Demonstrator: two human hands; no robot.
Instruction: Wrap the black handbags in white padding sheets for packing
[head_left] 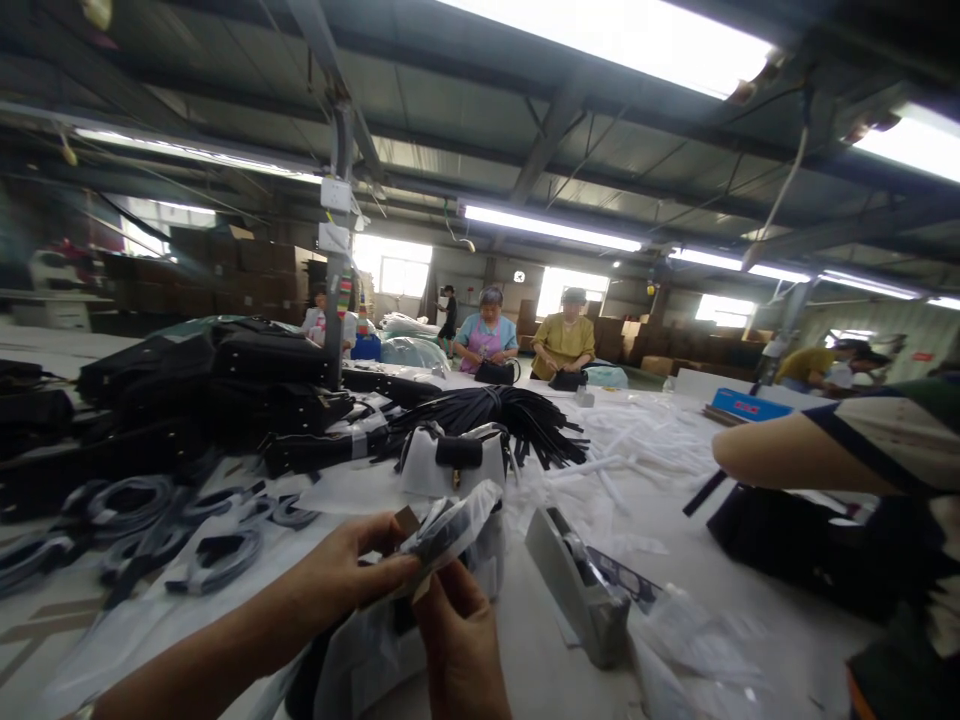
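My left hand (pixel 364 565) pinches a clear plastic-wrapped piece (pixel 454 525) with something dark inside; its exact kind is hard to make out. Small brown tabs show at my fingers. The fingers of my right hand (pixel 463 635) are closed on the lower edge of the same wrapped piece. Just beyond stands a white handbag (pixel 420 465) with a black flap and a gold-coloured clasp. Below my hands lies another pale and black item, partly hidden by them. To the right of my right hand is a grey tape dispenser (pixel 574 590).
Coiled straps (pixel 225 560) and piled black bags (pixel 187 390) lie at left. Behind the handbag spreads a bundle of black strips (pixel 499 415), with white strips (pixel 615 450) beside it. A co-worker's arm (pixel 795 450) reaches in at right. Two people sit across the table.
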